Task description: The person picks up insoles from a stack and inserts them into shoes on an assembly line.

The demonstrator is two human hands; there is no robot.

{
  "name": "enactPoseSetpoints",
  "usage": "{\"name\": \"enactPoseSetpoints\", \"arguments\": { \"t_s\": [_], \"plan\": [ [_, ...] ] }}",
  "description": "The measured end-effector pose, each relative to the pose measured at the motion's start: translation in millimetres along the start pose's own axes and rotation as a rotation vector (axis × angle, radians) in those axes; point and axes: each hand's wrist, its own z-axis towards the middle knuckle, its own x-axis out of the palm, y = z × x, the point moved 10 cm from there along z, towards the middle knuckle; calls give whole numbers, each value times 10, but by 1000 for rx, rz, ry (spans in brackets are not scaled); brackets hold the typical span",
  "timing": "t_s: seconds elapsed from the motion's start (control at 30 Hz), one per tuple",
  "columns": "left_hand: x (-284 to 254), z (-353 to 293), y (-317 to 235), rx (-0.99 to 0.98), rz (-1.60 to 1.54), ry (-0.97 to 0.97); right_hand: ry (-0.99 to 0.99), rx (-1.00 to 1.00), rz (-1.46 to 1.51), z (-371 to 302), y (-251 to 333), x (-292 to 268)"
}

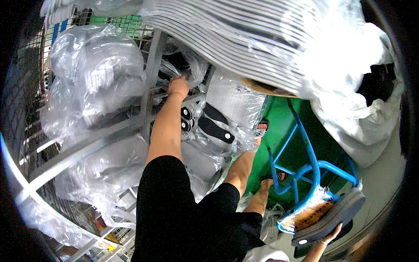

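Note:
My left arm stretches up and away to a metal rack, where my left hand point(178, 86) is closed at the edge of a clear plastic bag point(196, 65) with dark soles inside. Its fingertips are partly hidden there. At the lower right, my right hand point(332, 235) grips a few dark shoe soles point(334, 216) from below, beside the worn seat of a blue-framed stool point(301, 216). One sole shows a white round sticker. Below my left hand, black soles with white stickers point(216, 130) lie in another clear bag.
A metal rack post point(152, 83) and rail point(87, 153) stand to the left, around bulky plastic-wrapped stacks point(100, 74). A large wrapped stack of grey sheets point(231, 30) overhangs the top. My sandalled feet stand on the green floor point(279, 115), near the stool's blue legs.

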Motion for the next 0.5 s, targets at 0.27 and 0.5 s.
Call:
{"name": "enactPoseSetpoints", "arguments": {
  "t_s": [0.27, 0.5],
  "plan": [
    [1300, 583, 552, -160, -65, 262, -353, -79, -99, -324, 130, 126],
    [1364, 623, 731, -268, -182, 277, -344, -92, -164, -342, 203, 250]
  ]
}}
